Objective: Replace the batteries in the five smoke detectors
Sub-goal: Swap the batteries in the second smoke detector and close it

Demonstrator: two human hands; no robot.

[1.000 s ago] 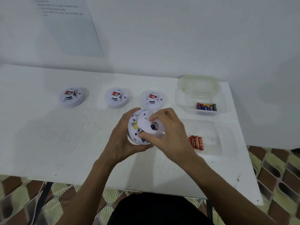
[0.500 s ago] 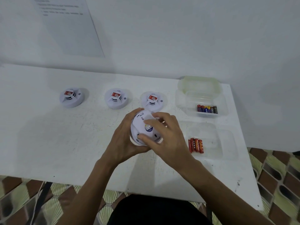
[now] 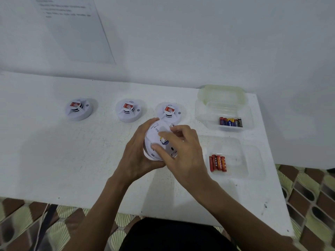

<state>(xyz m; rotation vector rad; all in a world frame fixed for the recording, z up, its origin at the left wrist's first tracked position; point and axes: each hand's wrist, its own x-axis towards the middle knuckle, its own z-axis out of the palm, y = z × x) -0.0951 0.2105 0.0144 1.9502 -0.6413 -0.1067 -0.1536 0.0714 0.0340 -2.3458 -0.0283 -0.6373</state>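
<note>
I hold a white round smoke detector upside down above the table's middle. My left hand cups it from the left and below. My right hand lies over its back cover, fingers spread on it. Three more white detectors stand in a row behind: left detector, middle detector, right detector, each with a red label on top. Several red batteries lie in a clear tray to the right. Mixed-colour batteries lie in a clear box further back.
The white table stands against a white wall; its front edge runs near my body and its right edge is beside the clear tray. A clear box with its lid leaning behind stands at the back right. A printed sheet hangs on the wall.
The back cover that my right hand held partly off the detector now sits flat on it. Both hands have stayed in the same spot on the detector.
</note>
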